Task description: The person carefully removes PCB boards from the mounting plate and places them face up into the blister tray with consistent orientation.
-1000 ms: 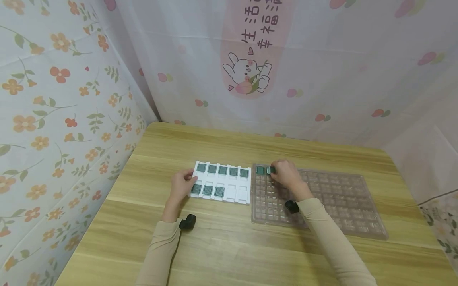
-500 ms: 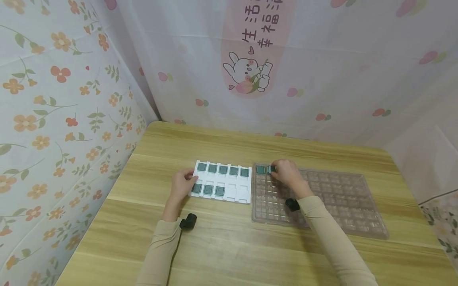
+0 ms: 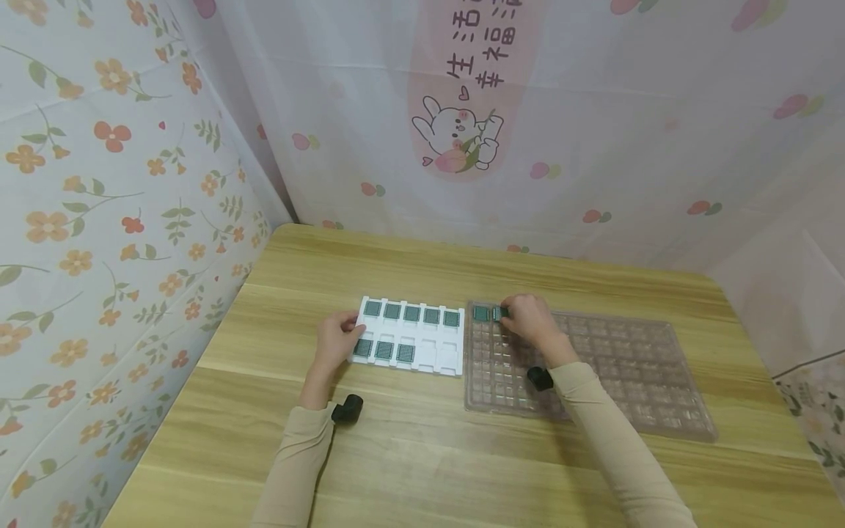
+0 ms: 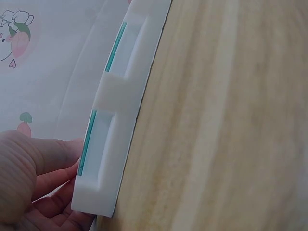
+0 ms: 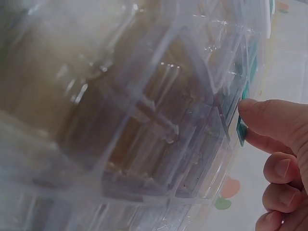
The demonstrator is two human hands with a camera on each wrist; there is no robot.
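Note:
At the left end of the white foam-like tray (image 3: 422, 337), my left hand (image 3: 338, 339) grips its edge, thumb on the near face and fingers behind it, as the left wrist view shows. Small green circuit boards (image 3: 411, 314) fill the tray's far row, and several lie in the near row's left part. My right hand (image 3: 530, 320) pinches another green circuit board (image 5: 241, 130) between thumb and forefinger, at the far edge of the clear plastic tray (image 3: 620, 374). Beside it, a green board (image 3: 481, 314) sits in the clear tray's far left corner pocket. Whether the pinched board touches its pocket is hard to tell.
The clear tray has many small pockets and stands right against the white tray's right end. Both lie on a wood-grain table (image 3: 409, 455). A printed curtain (image 3: 370, 132) hangs behind, and a floral cloth (image 3: 112, 279) hangs along the left side.

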